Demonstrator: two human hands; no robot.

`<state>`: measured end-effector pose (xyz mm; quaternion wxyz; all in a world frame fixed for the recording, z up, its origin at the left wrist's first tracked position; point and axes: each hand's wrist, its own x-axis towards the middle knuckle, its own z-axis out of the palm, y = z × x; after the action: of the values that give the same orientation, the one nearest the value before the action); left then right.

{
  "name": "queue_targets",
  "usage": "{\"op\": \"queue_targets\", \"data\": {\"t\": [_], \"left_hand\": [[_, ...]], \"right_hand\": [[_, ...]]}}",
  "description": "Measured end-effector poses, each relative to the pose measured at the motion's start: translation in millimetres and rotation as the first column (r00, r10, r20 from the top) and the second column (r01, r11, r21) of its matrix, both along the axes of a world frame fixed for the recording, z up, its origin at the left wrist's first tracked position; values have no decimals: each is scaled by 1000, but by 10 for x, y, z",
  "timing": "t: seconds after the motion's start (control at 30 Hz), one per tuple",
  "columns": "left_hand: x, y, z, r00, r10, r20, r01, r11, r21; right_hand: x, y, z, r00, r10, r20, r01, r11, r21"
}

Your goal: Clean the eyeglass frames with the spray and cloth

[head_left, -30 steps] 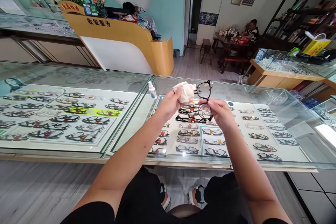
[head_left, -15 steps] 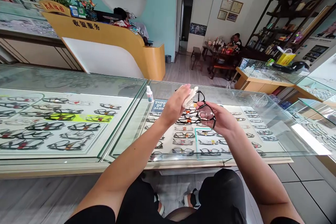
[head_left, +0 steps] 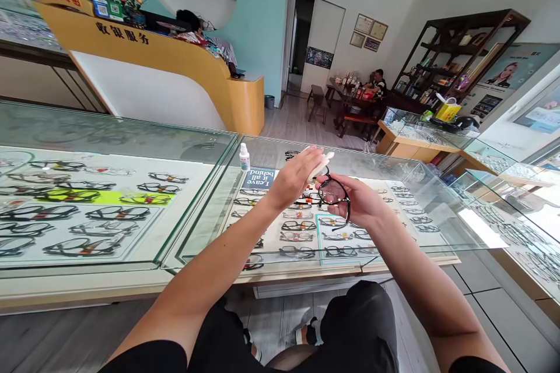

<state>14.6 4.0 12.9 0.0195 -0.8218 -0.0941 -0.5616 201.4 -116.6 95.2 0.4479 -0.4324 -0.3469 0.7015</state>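
Observation:
My right hand point(head_left: 362, 203) is closed on a pair of black-framed eyeglasses point(head_left: 333, 191), which tilts above the glass counter with one lens facing up. Bunched in my left hand point(head_left: 294, 179) is a white cloth point(head_left: 321, 168). The cloth is against the far part of the glasses, so the other lens is mostly hidden. A small white spray bottle point(head_left: 244, 157) stands upright on the counter to the left of my hands. Close by it is a dark sign with white lettering point(head_left: 259, 178).
Beneath the glass of the display counter point(head_left: 205, 210) lie rows of spectacle frames point(head_left: 298, 225). A yellow cashier desk point(head_left: 247, 105) is across the aisle, with a person point(head_left: 189, 22) behind it. Another person point(head_left: 377, 83) sits at a far table. More glass cases extend along the right.
The view has turned slightly right. My left hand with the cloth has come over the far lens, which showed more before. My right hand still holds the glasses.

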Motion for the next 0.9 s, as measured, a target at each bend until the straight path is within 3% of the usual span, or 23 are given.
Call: {"op": "queue_targets", "data": {"t": [0.13,0.23,0.3,0.4,0.47,0.63,0.73,0.9], "left_hand": [[-1,-53,1,998,-58,14,60,985,-164],[17,-129,35,997,-32,77,61,910,-411],[43,-167,54,992,-23,120,94,777,-622],[83,-174,47,974,-143,178,228,535,-814],[99,-161,24,950,-221,223,298,413,-861],[110,-173,21,927,-255,275,328,193,-925],[130,-176,27,918,-261,297,337,123,-933],[189,-127,-44,922,-207,328,354,103,-930]], "right_hand": [[-14,17,-19,996,71,57,-74,995,63],[103,81,1,964,69,258,-122,974,193],[195,145,19,914,-105,393,-52,929,367],[267,270,10,813,-378,442,30,786,617],[257,371,-44,801,-382,461,-16,756,655],[199,661,-320,886,-256,387,-29,801,598],[209,822,-495,927,-216,307,13,836,548],[215,1009,-727,967,-154,204,23,847,532]]}}
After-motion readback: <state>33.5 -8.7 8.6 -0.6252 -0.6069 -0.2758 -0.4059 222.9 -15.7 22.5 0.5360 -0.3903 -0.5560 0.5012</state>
